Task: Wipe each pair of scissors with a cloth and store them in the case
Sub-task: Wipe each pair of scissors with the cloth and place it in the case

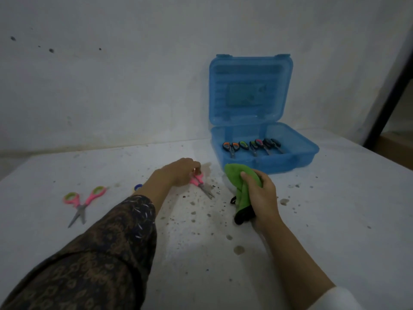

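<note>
Right hand (262, 198) grips green cloth (240, 176); left hand (178, 172) apparently pinches pink scissors (201, 183).

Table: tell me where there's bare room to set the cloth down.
Bare table lies right of the right hand, in front of the case; more between the two forearms, and behind the open scissors toward the wall. It is crowded around the left hand, its scissors and the cloth.
</note>
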